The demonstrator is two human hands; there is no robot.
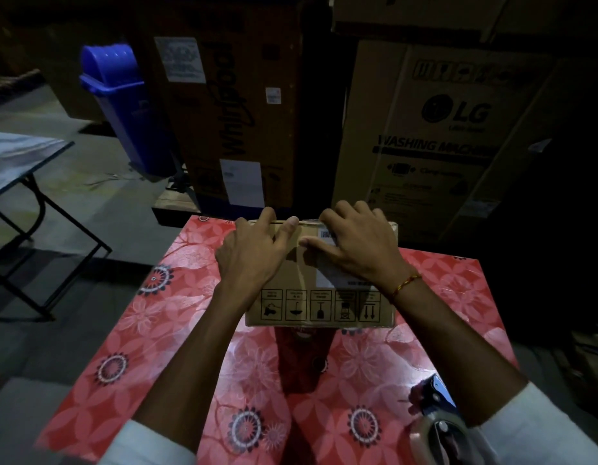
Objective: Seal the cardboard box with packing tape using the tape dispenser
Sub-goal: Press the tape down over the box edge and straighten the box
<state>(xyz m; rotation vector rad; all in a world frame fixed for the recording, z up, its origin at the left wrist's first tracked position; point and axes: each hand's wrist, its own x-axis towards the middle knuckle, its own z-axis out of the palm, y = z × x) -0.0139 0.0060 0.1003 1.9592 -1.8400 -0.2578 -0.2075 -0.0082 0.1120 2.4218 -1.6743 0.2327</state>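
Observation:
A small brown cardboard box [307, 283] with printed handling symbols lies on the red flowered table [177, 347]. My left hand [254, 253] rests flat on the box's top left, fingers reaching the far edge. My right hand [354, 243] presses on the top right, its fingers over the far edge and thumb on a white label. Clear tape glints along the far edge between the two hands. The tape dispenser [438, 417] lies on the table at the near right, partly under my right forearm; neither hand holds it.
Big appliance cartons [435, 129] stand right behind the table. A blue swing-lid bin [123, 105] is at the back left. A folding table [19, 159] stands to the left on the grey floor.

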